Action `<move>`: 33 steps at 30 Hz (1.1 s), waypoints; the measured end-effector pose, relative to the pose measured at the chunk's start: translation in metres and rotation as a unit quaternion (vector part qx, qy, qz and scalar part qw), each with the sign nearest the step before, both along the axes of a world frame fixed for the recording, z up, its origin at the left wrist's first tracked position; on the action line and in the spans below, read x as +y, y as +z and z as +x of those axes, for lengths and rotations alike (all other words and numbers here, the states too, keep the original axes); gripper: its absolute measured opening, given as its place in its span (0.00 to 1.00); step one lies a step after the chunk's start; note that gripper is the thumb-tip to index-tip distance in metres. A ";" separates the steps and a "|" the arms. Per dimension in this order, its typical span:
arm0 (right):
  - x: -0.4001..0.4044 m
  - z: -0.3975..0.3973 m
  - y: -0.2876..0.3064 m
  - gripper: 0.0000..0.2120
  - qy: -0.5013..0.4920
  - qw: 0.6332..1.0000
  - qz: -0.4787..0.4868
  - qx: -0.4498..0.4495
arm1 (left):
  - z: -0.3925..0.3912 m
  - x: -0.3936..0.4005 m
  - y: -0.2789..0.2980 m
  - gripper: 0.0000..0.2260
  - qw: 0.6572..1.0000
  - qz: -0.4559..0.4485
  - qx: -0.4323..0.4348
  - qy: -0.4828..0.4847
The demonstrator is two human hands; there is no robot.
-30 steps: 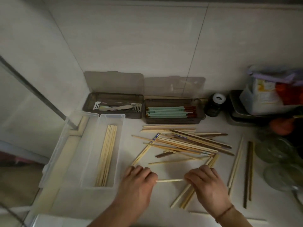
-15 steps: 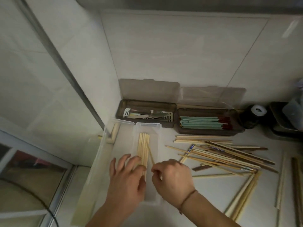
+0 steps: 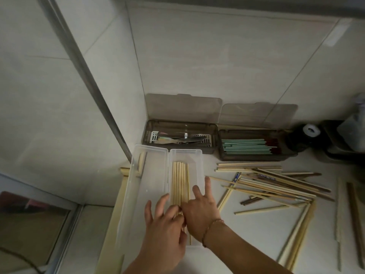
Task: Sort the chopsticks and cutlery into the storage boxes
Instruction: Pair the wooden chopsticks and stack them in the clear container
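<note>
Both hands sit over the near end of the clear plastic box (image 3: 198, 165), which lies open on the counter (image 3: 246, 234) with its lid (image 3: 150, 175) folded out to the left. Left hand (image 3: 164, 230) has fingers spread and loosely bent, tips resting on the near ends of the pale bamboo chopsticks (image 3: 180, 182) inside the box; whether it pinches any cannot tell, right hand covers that spot. Right hand (image 3: 199, 210) lies flat with index and middle finger stretched out along the box's right wall, thumb side tucked against the bundle, looks like pressing or tidying rather than gripping

The bamboo sticks lie parallel, lengthwise in the box, roughly aligned. Unsorted chopsticks (image 3: 272, 184), pale and dark ones mixed, lie crossed in a loose pile on the counter right of the box, more strays further right. At the back wall, one brown lidded box holds green chopsticks (image 3: 246, 147), the other brown box (image 3: 179, 139) holds metal cutlery

Handling, judged: sticks are light, stiff, smooth, roll easily and slip out of a loose bundle. Best taken near the middle or by pinching several ends together, then squared against the box end. Crossed ones in the pile likely drag neighbours when lifted
</note>
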State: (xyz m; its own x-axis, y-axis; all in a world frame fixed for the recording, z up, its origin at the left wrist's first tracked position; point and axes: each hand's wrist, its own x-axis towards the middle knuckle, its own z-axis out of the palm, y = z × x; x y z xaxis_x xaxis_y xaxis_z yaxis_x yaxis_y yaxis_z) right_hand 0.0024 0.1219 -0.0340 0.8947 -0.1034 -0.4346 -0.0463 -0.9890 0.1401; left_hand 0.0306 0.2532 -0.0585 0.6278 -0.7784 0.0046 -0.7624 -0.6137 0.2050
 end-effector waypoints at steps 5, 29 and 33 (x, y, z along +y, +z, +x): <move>-0.005 -0.003 0.003 0.13 0.043 0.999 0.020 -0.010 | -0.001 0.002 0.005 0.08 1.000 0.015 0.014 -0.003; -0.183 -0.335 -0.057 0.16 -0.276 0.930 0.073 -0.232 | -0.117 -0.127 -0.012 0.08 0.925 -0.068 0.110 -0.356; -0.185 -0.337 -0.071 0.03 -0.220 0.934 0.033 -0.280 | -0.135 -0.144 -0.012 0.11 0.926 -0.052 0.147 -0.344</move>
